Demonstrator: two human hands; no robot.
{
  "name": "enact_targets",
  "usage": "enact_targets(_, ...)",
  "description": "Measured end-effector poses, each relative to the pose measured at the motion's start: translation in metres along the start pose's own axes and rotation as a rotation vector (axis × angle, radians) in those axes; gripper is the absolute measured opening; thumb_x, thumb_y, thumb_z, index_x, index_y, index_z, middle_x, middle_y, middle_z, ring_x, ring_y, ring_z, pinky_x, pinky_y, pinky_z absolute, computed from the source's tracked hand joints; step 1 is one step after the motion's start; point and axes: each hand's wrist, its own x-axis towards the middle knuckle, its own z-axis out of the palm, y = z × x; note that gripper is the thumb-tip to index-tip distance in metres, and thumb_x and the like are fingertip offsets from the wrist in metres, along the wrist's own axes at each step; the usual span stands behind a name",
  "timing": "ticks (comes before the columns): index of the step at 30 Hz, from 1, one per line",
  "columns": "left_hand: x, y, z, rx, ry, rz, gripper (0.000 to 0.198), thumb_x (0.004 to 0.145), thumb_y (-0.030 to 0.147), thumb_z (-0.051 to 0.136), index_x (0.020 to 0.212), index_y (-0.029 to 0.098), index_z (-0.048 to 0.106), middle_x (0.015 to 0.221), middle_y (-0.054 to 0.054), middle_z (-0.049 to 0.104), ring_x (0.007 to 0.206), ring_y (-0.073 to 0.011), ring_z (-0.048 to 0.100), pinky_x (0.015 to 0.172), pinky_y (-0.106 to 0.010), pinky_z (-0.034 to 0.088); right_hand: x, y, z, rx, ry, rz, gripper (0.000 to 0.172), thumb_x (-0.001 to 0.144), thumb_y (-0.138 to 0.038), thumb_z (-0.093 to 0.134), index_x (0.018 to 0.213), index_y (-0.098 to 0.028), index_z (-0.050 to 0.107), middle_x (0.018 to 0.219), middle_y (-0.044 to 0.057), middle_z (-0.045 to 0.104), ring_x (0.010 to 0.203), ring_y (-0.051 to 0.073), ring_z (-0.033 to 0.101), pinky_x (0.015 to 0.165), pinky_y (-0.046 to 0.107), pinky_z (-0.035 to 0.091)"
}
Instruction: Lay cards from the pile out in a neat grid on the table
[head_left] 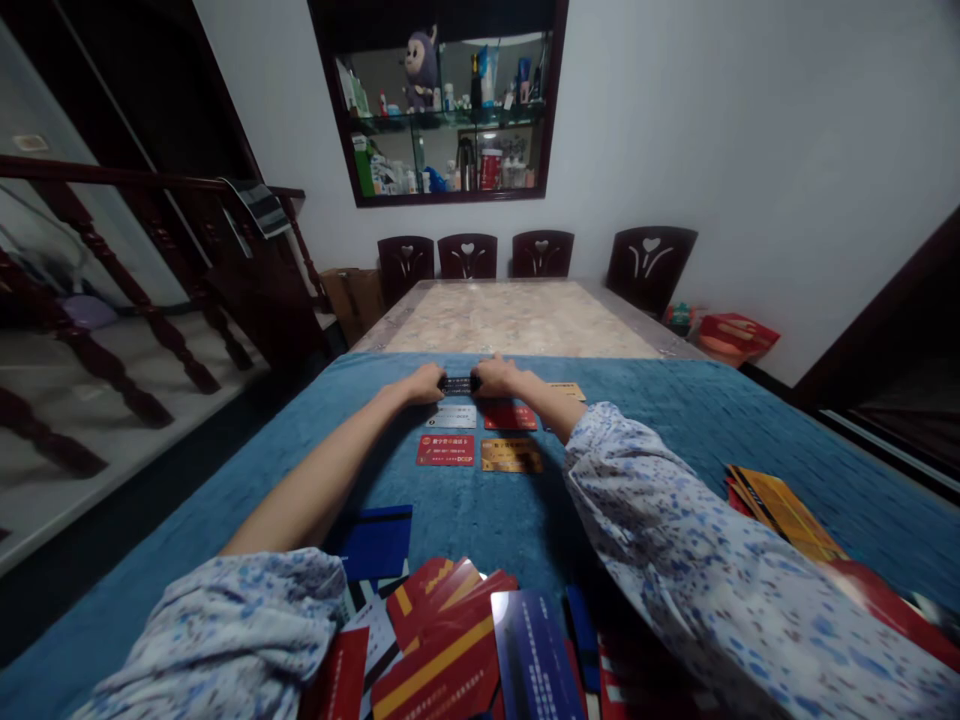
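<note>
Near the far edge of the blue cloth, a dark plastic card [458,386] with pale lettering lies between my hands. My left hand [424,384] grips its left end with curled fingers, and my right hand [495,377] pinches its right end. Just below it are a silvery card [451,416] and a red card [510,417]. Closer to me lie another red card [445,450] with white print and a gold card [511,456]. A further gold card [566,391] is partly hidden by my right forearm.
A heap of mixed red cards [442,670] and a blue card [534,655] spreads near my body. Another blue card [379,540] lies left, and gold cards [784,510] are piled right. Beyond the cloth [645,400] stretches a patterned tabletop [510,315] with chairs [651,265] around it.
</note>
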Motion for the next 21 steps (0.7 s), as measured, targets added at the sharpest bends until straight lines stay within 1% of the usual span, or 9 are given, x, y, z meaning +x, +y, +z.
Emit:
enact_targets(5,0.005,-0.003,0.004,0.007,-0.017,-0.029,0.038,0.07,0.019,0.062,0.108,0.018,0.066,0.115,-0.009,0.064,0.109,-0.0243,0.06,0.094,-0.029,0.05,0.001,-0.001,-0.001,-0.006,-0.004,-0.001,0.052,0.08,-0.04,0.064,0.129,-0.023,0.063,0.137,0.016,0.056,0.128,0.039,0.044,0.097,0.052,0.045)
enact_targets(9,0.007,-0.004,0.007,0.016,-0.037,-0.058,0.039,0.07,0.02,0.063,0.108,0.017,0.064,0.117,-0.01,0.061,0.109,-0.0249,0.059,0.095,-0.032,0.05,0.003,-0.002,-0.002,-0.011,-0.004,-0.015,0.047,0.078,-0.035,0.065,0.124,-0.024,0.067,0.135,0.015,0.058,0.128,0.039,0.045,0.098,0.053,0.045)
enact_targets(12,0.008,-0.005,0.009,0.019,-0.043,-0.068,0.037,0.071,0.02,0.061,0.107,0.016,0.064,0.116,-0.01,0.061,0.11,-0.0244,0.058,0.096,-0.031,0.05,0.002,-0.003,-0.003,-0.013,0.001,-0.018,0.043,0.078,-0.032,0.064,0.12,-0.024,0.069,0.134,0.014,0.06,0.127,0.037,0.046,0.099,0.051,0.045)
enact_targets(17,0.01,-0.004,0.01,0.015,-0.047,-0.088,0.035,0.071,0.018,0.061,0.106,0.016,0.065,0.113,-0.01,0.062,0.108,-0.0252,0.058,0.098,-0.033,0.049,0.001,-0.005,-0.004,-0.005,-0.001,0.002,0.045,0.075,-0.026,0.063,0.119,-0.025,0.07,0.132,0.013,0.061,0.123,0.036,0.051,0.095,0.049,0.049)
enact_targets(21,0.011,-0.004,0.012,0.0,-0.051,-0.115,0.037,0.071,0.017,0.061,0.108,0.015,0.064,0.116,-0.011,0.062,0.109,-0.0256,0.058,0.098,-0.034,0.049,0.005,-0.008,-0.005,0.001,-0.017,0.025,0.045,0.073,-0.024,0.064,0.118,-0.021,0.07,0.13,0.015,0.062,0.121,0.037,0.053,0.092,0.048,0.051)
